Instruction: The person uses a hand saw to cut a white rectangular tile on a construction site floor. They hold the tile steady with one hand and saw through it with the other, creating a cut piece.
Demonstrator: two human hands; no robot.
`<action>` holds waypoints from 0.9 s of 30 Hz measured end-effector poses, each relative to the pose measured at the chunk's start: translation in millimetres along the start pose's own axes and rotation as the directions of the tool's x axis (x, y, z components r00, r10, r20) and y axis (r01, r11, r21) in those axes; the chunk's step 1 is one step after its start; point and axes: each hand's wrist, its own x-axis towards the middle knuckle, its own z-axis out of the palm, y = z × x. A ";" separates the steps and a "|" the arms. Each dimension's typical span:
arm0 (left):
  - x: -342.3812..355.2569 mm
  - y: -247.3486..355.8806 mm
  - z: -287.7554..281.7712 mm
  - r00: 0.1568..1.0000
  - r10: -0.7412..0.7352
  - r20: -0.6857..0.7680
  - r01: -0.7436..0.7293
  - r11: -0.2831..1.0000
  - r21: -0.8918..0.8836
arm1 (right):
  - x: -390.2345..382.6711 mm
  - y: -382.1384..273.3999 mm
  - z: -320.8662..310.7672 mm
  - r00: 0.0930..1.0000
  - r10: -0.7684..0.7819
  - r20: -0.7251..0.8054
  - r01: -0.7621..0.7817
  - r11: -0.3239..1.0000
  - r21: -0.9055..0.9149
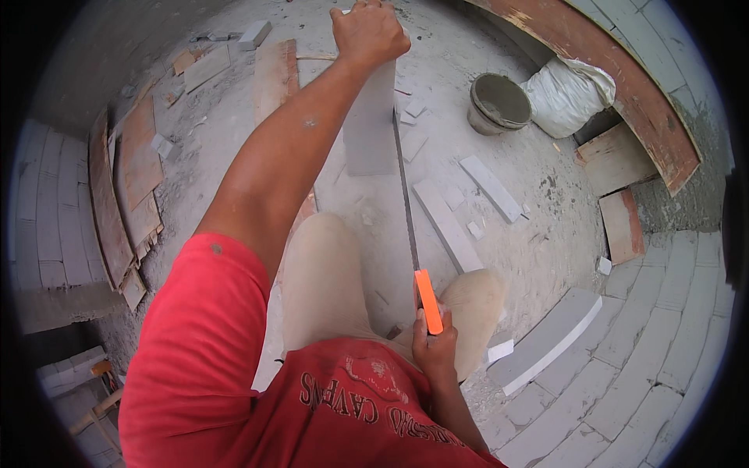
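My right hand (437,341) is closed around the orange handle (427,300) of a handsaw, low in front of my body. The saw's long thin blade (407,203) runs away from me, and its far end meets the right edge of a pale grey lightweight concrete block (370,129). At the block's far end, my left hand (370,33) grips its top with the fingers curled over the far edge. My left arm stretches out straight and covers part of the block. My bent knees lie on either side of the saw handle.
Cut block strips (449,222) and small chips lie on the dusty floor to the right. Beyond them stand a dark bucket (499,103) and a white sack (569,95). Wooden boards (139,156) lean at left; a block wall (624,351) curves along the right.
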 end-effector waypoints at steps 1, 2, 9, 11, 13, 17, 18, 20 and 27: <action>-1.7 -4.5 1.9 1.000 0.010 -0.022 -0.010 1.000 0.003 | 1.0 1.0 2.0 1.000 0.001 -0.014 -0.001 1.000 0.030; -2.5 -10.6 2.8 1.000 0.013 -0.007 -0.013 1.000 0.020 | 47.2 22.0 26.2 1.000 -0.005 -0.023 0.005 1.000 -0.031; -3.9 4.5 -3.5 1.000 0.018 -0.017 -0.018 0.999 -0.036 | 179.9 12.0 61.0 0.997 0.023 0.071 -0.015 0.994 -0.111; -1.9 10.1 -1.3 0.998 0.039 -0.042 -0.041 0.998 -0.048 | 177.2 2.3 64.4 0.990 -0.137 -0.007 0.137 0.990 -0.032; -1.5 19.1 4.8 0.994 0.077 -0.081 -0.082 0.994 -0.067 | 168.9 -5.8 56.9 0.997 -0.073 0.016 0.074 0.996 -0.050; 4.2 -8.8 11.9 0.997 0.007 -0.075 -0.010 0.999 -0.038 | 64.1 -4.1 19.8 0.978 0.162 0.133 -0.138 0.976 -0.171; 6.6 -6.7 4.8 0.999 0.007 -0.033 -0.008 0.999 -0.046 | 17.8 5.0 7.6 0.997 0.017 0.073 -0.008 0.992 -0.124; 7.3 -10.1 3.8 1.000 0.004 -0.003 -0.004 0.999 -0.052 | 2.2 6.5 0.8 0.996 -0.088 0.035 0.090 0.993 -0.080; 12.2 9.6 4.3 0.996 0.045 -0.077 -0.051 0.996 -0.079 | 204.9 -8.3 63.1 0.996 0.064 0.064 -0.042 0.954 -0.295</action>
